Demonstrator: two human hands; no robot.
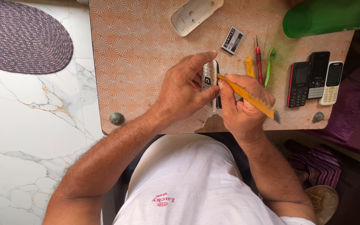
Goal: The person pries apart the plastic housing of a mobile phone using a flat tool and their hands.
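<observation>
While the orange swirl-patterned surface [138, 54] fills most of the view over a white marble floor [26, 137], a purple woven oval mat [21, 35] lies on the floor at far left. A green plastic container [330, 16] sits at the far right corner of the surface. A white oval phone back cover [196, 14] lies at the far edge, near the middle.

Left hand [184, 89]: closed around a small white keypad phone [209, 79], thumb along its near side, fingers over the far side, held just above the surface. Right hand [242, 104]: gripping a flat yellow plastic pry tool [246, 96], its tip touching the right edge of the phone.

Judgement: tip belongs in the seam between casing halves; a shallow angle and light twisting would likely part it without gouging, with the left hand holding the phone steady.

Three more phones lie side by side at right: a black-and-red keypad phone [298, 84], a black keypad phone [318, 75], a cream keypad phone [332, 82]. A small grey rectangular battery [232, 40] lies far of the hands. Just right of them: a red-handled screwdriver [258, 62], a green toothbrush [269, 62], a second yellow plastic piece [249, 66].
</observation>
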